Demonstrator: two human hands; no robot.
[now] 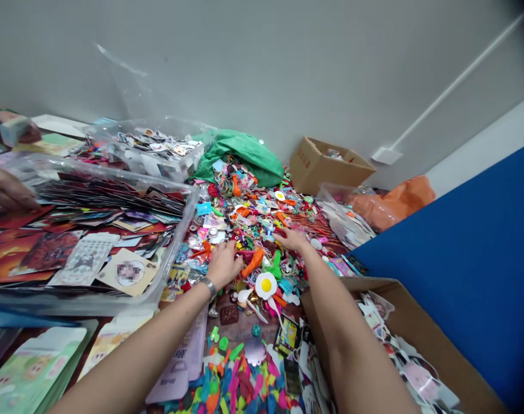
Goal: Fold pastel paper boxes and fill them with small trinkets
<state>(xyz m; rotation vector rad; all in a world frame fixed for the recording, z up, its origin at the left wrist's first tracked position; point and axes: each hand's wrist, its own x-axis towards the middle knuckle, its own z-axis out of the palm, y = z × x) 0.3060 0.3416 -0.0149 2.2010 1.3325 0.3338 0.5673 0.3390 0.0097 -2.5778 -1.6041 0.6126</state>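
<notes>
Against a grey wall [262,63], a loose heap of trinkets and balloons [248,213] lies unsorted across the middle of the frame, while cards [84,247] already fill a clear plastic bin [186,230] at left and paper cutouts [410,368] lie in a cardboard box [365,286] at lower right. The left hand [222,265] and right hand [291,238] are apart and open on the heap, the left just beside an orange balloon [252,263]; a co-worker's hand [5,192] rests at the bin's far edge
</notes>
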